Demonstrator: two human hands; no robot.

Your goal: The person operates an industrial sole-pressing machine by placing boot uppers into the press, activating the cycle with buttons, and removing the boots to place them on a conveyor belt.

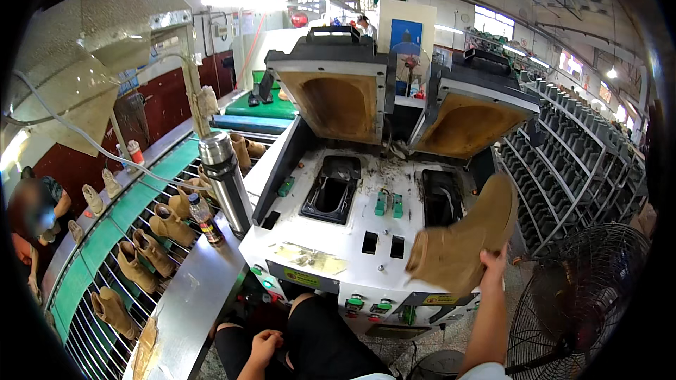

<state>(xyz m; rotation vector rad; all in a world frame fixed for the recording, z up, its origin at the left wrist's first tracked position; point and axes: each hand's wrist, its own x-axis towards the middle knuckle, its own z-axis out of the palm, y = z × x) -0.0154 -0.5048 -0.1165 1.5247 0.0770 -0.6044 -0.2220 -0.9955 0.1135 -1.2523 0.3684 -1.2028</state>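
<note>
A tan suede ankle boot (468, 236) is held up at the right by my right hand (494, 267), its toe pointing up and its opening toward the lower left. My fingers grip it from its right side and are partly hidden behind it. Low in front of my lap, my left hand (266, 346) hangs with its fingers curled in, and nothing shows in it. Before me stands a white two-station press machine (331, 253). Both padded lids, the left lid (334, 105) and the right lid (468, 123), are raised above the black left mould (329, 193) and black right mould (442, 197).
At the left, several tan boots (169, 225) stand on a roller conveyor (105, 243). A steel flask (224, 179) and a drink bottle (204, 219) stand on a metal ledge (201, 285). A person (39, 207) sits beyond. Right: a fan (574, 295) and racks of shoe lasts (563, 148).
</note>
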